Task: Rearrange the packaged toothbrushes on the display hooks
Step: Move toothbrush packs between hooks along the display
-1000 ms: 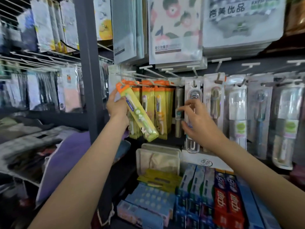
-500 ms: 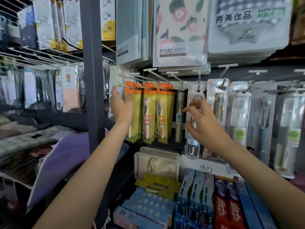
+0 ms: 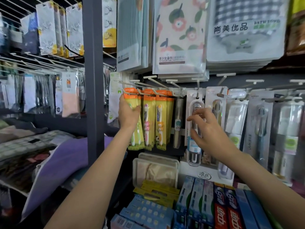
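You are looking at yellow toothbrush packs point(image 3: 149, 123) with orange tops, a towel pack point(image 3: 179, 33) showing an orange floral print, a grey checked bath towel pack point(image 3: 245, 25), and red-and-blue toothpaste boxes point(image 3: 227, 210).

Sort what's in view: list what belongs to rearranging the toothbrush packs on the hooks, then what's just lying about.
Part of the job:
- left hand, gripping the leftmost yellow toothbrush packs
- right hand, fingers relaxed near the clear-cased toothbrush pack
- white display hooks

Just lying about:
- toothpaste boxes
- floral towel pack
- purple cloth
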